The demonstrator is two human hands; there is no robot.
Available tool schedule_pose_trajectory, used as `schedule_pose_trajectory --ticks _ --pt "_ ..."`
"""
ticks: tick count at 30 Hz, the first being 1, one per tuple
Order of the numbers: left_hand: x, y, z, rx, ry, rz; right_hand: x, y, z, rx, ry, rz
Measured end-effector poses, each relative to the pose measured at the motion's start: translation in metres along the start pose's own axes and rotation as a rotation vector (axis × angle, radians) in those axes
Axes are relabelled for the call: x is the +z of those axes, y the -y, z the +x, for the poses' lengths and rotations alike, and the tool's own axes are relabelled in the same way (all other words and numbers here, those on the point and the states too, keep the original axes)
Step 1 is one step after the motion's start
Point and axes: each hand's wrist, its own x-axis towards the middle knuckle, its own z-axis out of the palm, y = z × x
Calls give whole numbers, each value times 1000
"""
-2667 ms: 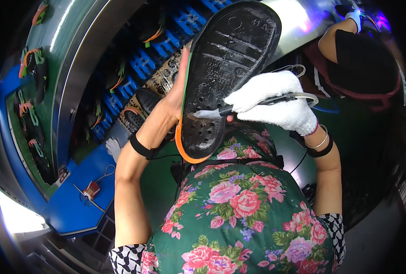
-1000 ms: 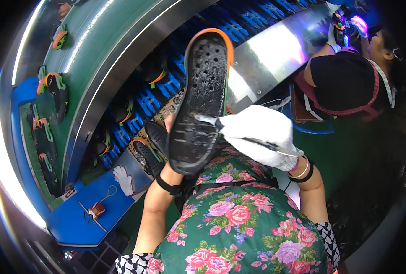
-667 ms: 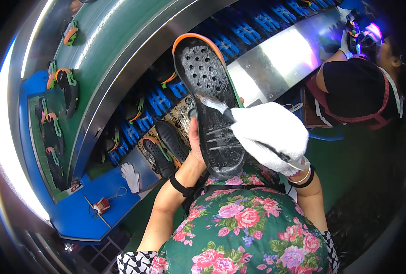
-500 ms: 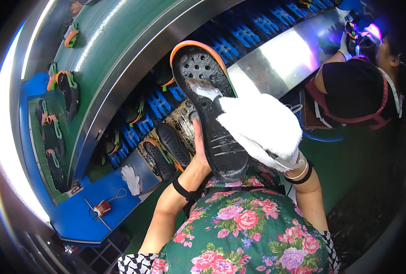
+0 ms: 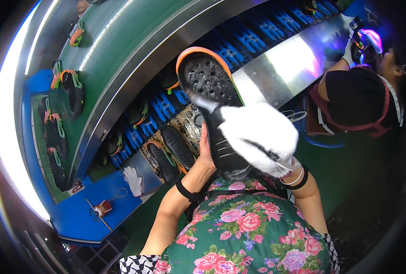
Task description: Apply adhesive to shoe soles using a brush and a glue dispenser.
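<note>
A black shoe sole (image 5: 223,146) with an orange and green rim and several round holes tilts up in front of my chest. My bare left hand (image 5: 205,157) grips it along its left edge, its other fingers hidden behind the sole. In a white glove, my right hand (image 5: 260,137) closes round the dark handle of a brush (image 5: 206,104). The brush's bristles, blurred by motion, touch the sole's left edge below the holes. The sole's surface looks wet and shiny.
Black soles (image 5: 178,146) lie on a patterned board to the left, by a white glove (image 5: 133,180). A green conveyor (image 5: 116,43) carries shoe parts behind a metal rail. Blue racks (image 5: 248,39) run alongside. At right a co-worker (image 5: 356,93) holds a shoe under purple light.
The brush has moved from the holed area down to the sole's left edge. My right hand has turned slightly, and the sole sits a little further right and lower.
</note>
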Motion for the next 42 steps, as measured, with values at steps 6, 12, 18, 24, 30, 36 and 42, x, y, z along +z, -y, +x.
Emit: schedule_pose_trajectory --ticks 6,12,18,24,30,36,42 --pt "4 -9 3 -36 -74 66 11 2 -5 22 20 -18" --pt "17 -4 13 120 -340 288 4 2 -7 94 -127 -43" --pt "-5 -27 7 50 -127 152 17 1 -7 -5 -46 35" --pt "50 -21 39 177 -78 -60 11 -12 -6 -21 -108 -53" --pt "62 -17 40 92 -84 -17 21 1 -22 166 -41 366" --pt "53 -26 40 142 -44 117 24 -4 -27 -23 3 -18" --pt "67 -25 47 186 43 79 19 -11 -32 137 -54 342"
